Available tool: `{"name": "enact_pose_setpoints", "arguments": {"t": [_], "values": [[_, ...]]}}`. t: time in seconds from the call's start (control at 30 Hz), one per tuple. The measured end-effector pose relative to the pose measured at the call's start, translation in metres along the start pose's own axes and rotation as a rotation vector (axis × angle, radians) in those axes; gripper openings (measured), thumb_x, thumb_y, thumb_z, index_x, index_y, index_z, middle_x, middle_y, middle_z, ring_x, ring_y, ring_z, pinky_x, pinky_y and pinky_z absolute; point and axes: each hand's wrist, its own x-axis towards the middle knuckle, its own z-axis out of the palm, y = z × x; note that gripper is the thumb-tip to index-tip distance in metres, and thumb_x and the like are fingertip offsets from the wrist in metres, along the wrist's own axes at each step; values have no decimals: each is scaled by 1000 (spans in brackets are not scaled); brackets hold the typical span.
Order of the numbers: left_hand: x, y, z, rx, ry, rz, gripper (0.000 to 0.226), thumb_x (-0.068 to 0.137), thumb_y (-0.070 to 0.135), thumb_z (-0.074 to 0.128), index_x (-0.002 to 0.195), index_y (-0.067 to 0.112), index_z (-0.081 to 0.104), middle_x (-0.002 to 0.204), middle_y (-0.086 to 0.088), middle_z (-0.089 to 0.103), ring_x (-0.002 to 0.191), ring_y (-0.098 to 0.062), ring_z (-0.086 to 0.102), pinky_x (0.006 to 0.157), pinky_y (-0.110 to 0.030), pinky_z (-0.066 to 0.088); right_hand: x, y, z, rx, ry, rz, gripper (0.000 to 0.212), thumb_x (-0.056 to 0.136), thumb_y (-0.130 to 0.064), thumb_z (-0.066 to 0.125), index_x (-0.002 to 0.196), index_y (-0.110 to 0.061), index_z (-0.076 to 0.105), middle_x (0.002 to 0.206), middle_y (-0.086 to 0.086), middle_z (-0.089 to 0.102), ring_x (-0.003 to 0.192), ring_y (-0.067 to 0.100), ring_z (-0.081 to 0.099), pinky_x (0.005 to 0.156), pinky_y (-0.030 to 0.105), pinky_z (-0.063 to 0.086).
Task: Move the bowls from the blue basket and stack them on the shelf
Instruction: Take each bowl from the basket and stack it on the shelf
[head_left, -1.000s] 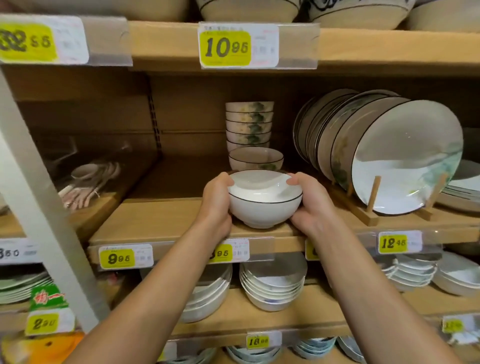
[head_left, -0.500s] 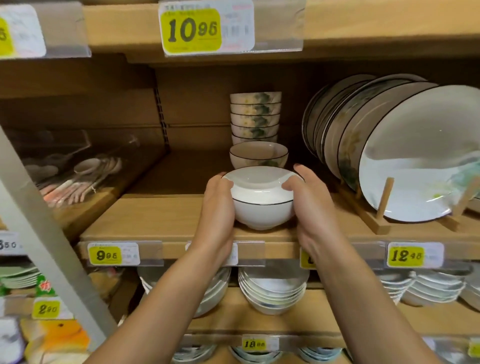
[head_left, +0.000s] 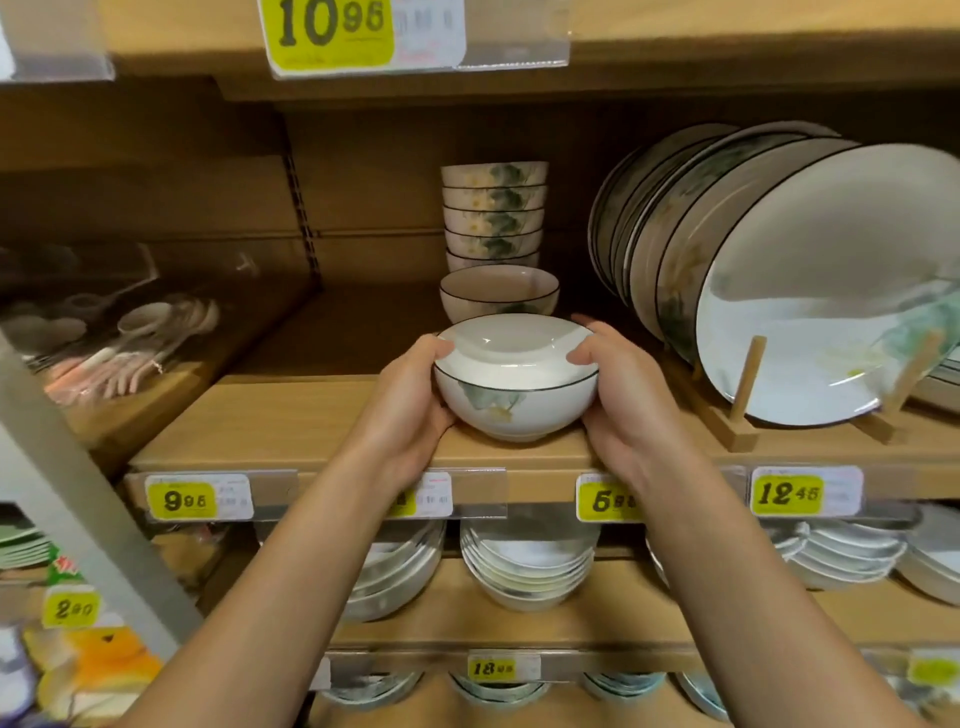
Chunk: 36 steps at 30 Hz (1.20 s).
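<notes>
White ceramic bowl with black rim and green leaf motif (head_left: 514, 379): clasped between left hand (head_left: 410, 415) and right hand (head_left: 623, 415), base at wooden shelf (head_left: 291, 421) front. Step judged: placement. Next: lift onto single matching bowl (head_left: 498, 292) behind, rims aligned.

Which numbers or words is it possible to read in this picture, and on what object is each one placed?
"10 95": yellow tag on the upper shelf edge.
"9 95": tag on the bowl's shelf edge, left.
"5 9?": tag, last digit hidden by the right hand.
"12 45": tag, right.
"2 90": tag, lower left.
"18": tag, bottom shelf; small digits blurred.
Fine print on white labels: unreadable.
</notes>
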Motion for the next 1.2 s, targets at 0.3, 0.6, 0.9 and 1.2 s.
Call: {"name": "enact_pose_setpoints", "arguments": {"t": [0.3,0.6,0.9,1.2], "values": [[2,6,2,25,64,-28,32,91,14,49,121,7,59,114,-13,71,110,-26,65,99,-43,51,-9,9,-2,-39,15,-78,47,81,-27,62,128,-27,56,113,-5,67,102,12,65,81,28,56],[-6,9,3,31,162,49,32,89,27,55,114,9,61,98,-16,68,109,-29,62,92,-41,53,-1,4,-2,88,103,-14,50,84,-40,62,131,-22,57,120,-3,67,112,17,62,99,40,49],[-18,-3,6,99,128,116,52,85,26,52,135,19,45,122,-21,60,110,-16,61,95,-36,50,2,-5,3,40,173,15,16,93,-22,53,102,-19,66,109,8,71,107,27,65,97,43,51],[-9,-3,12,64,56,61,37,94,28,47,128,14,57,118,-8,69,114,-24,63,94,-41,54,5,0,6,-22,116,-51,36,87,-18,55,123,-14,59,108,2,66,100,20,63,79,33,54]]}}
